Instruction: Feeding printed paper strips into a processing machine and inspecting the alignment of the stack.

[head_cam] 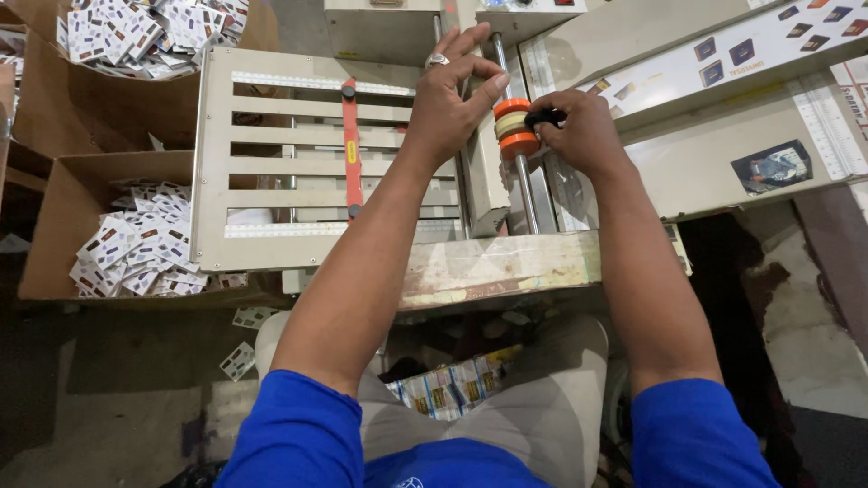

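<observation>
A: Head cam, what have I got?

B: My left hand (449,104) is up at the orange-and-cream ringed roller (515,131) on the steel shaft (520,194), thumb and forefinger touching its top, other fingers spread. Right hand (583,131) has its grip closed on a small black knob (542,117) beside the roller. Cardboard box of small printed cards (136,248) sits far left.

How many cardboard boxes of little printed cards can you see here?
2: one box on the left beside the slatted machine table, and another box at the upper-left corner, cut off by the picture edge. More may be hidden.
</observation>
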